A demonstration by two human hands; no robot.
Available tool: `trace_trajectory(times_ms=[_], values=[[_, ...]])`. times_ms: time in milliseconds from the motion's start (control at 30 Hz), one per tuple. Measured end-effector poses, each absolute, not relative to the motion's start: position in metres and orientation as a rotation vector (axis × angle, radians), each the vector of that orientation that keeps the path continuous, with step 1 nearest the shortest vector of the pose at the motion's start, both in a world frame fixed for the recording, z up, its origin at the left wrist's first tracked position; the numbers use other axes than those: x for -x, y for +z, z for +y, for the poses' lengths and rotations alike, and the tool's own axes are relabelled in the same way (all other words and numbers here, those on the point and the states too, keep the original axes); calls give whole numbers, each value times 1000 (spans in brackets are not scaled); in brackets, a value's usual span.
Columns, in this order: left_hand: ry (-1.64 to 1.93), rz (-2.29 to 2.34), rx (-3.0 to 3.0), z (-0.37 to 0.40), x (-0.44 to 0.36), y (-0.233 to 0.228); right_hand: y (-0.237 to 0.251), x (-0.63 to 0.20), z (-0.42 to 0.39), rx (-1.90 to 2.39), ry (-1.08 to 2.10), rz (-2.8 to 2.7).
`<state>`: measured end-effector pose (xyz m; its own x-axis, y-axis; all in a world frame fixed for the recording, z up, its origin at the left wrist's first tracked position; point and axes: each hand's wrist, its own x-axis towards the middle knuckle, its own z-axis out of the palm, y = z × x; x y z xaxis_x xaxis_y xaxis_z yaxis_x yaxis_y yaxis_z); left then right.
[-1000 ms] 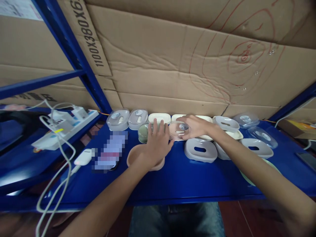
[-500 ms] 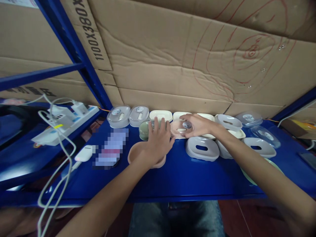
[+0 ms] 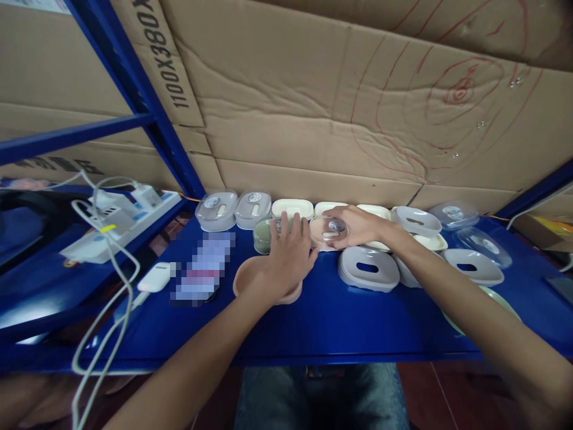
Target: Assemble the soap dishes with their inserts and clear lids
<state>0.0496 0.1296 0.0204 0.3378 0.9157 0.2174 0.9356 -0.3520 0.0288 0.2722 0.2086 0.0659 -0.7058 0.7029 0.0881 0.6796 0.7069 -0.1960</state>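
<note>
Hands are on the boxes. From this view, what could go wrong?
The left wrist crosses above the open pink tray, so dropping it might shift that tray.
The right hand is around the clear-lidded pink box; uneven pressure could slip the lid.
The right forearm crosses over the pale green piece, so a careless sweep might nudge it.
</note>
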Motion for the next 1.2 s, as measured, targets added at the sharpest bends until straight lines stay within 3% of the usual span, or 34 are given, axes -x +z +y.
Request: trace_trajectory(times_ms=[800,1200], values=[[-278,-1721,2499,128,-50,24,64,-273,209,1096,340,-2773],[-410,-1541,2661,130,-52,16,13,-290,210,1006,358,-2540]])
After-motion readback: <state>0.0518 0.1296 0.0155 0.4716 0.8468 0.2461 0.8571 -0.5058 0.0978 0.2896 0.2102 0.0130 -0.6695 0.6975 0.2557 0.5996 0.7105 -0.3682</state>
